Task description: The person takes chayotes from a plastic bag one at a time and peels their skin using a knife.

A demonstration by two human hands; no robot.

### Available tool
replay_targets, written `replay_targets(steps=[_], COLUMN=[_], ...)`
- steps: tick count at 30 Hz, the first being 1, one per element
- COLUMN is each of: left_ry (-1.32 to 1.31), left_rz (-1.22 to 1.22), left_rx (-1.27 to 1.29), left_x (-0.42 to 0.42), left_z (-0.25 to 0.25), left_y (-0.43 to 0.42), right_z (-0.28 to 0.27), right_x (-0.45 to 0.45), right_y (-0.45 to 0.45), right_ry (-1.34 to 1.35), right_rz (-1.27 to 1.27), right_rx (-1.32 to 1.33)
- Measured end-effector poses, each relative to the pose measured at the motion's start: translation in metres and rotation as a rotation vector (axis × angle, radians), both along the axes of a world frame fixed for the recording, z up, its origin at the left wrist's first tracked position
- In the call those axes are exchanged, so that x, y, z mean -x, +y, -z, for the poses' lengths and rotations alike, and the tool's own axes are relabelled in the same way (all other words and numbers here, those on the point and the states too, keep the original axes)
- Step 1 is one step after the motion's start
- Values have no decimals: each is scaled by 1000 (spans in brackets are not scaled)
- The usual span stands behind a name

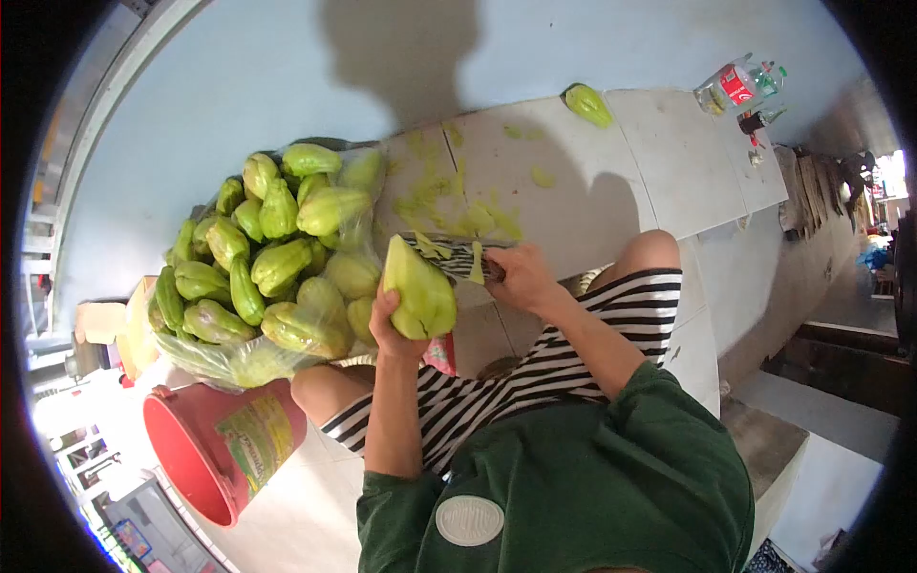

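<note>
Above pale tiles (669, 162), my left hand (390, 329) curls its fingers around a green chayote (423, 298), while my right hand (521, 275) closes its fingers on the near end of a broad blade (460, 255) (a strip of peel (477, 262) clings to it) beside the fruit; a filled plastic bag (360, 234) sits at left.

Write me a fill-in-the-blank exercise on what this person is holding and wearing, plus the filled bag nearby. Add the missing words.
1. The left grip holds exactly ____ pale-green, pear-shaped fruit.
2. The flat, shiny-bladed tool in the right grip carries scraps coloured ____.
3. Many plump green fruits fill the large see-through bag, which is made of ____.
4. The black-and-white shorts are patterned with ____.

Missing words: one; green; plastic; stripes.
</note>
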State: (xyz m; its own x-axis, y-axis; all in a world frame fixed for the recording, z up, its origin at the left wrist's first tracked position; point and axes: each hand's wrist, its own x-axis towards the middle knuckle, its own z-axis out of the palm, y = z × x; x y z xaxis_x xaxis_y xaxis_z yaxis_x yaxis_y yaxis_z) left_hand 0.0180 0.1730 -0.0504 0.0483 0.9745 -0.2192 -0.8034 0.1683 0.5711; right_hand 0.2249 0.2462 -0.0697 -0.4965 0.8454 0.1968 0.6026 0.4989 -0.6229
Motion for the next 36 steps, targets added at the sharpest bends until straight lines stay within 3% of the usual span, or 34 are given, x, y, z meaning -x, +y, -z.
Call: replay_targets(steps=[10,12,13,17,19,21,22,24,27,30,36], left_ry=[-124,-133,-137,-248,-210,-145,-77,-111,-258,-441,-419], left_rz=[27,-40,-102,-67,-196,-251,-299,-274,-218,-83,-143], left_rx=[-157,-185,-218,-106,60,123,176,123,78,78,85], left_x=[-8,-6,-4,5,-1,-4,-4,-2,-2,-6,-15], left_z=[-29,-26,-23,-14,-23,-28,-29,-19,-9,-11,-19], left_y=[4,6,7,11,8,8,10,12,12,10,11], right_z=[-4,-15,-13,-11,-17,-29,-28,-27,-31,-36,-33], right_x=[-3,-4,-4,-3,-1,2,2,3,10,13,15], right_y=[11,2,8,13,-1,-12,-13,-16,-25,-31,-30], right_ry=[71,249,244,108,87,139,140,111,133,84,65], right_rz=[159,261,247,276,279,84,77,-205,-250,-245,-225], right_rx=[268,570,572,476,476,233,233,-269,-416,-459,-486])
